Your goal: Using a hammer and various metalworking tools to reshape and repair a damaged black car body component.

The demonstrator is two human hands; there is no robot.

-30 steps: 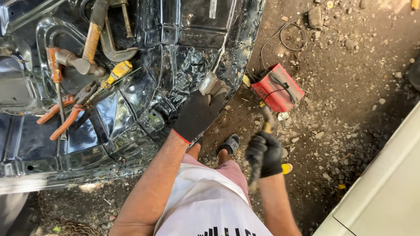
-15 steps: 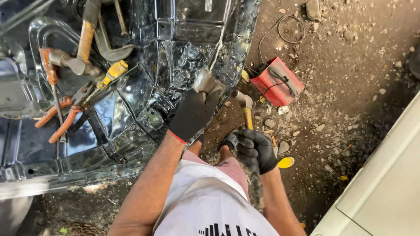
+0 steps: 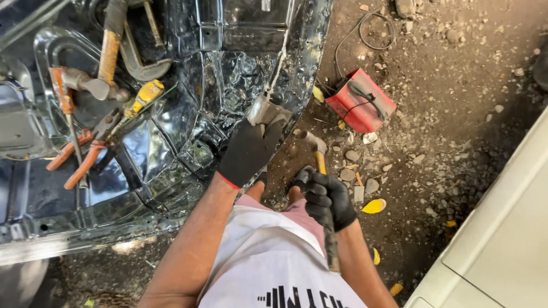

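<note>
While the gloved left hand (image 3: 249, 149) gripped a grey metal block (image 3: 266, 112) against the black car panel (image 3: 188, 114) edge, the right hand (image 3: 326, 198) stayed fisted around a hammer (image 3: 317, 157), at four o'clock of the block. Compared with a second before, the hammer head had risen toward the panel.

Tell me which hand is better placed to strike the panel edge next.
Right, probably. The right hand grips the hammer, its head close to the black panel edge. The left hand is pressing a metal block there.
</note>
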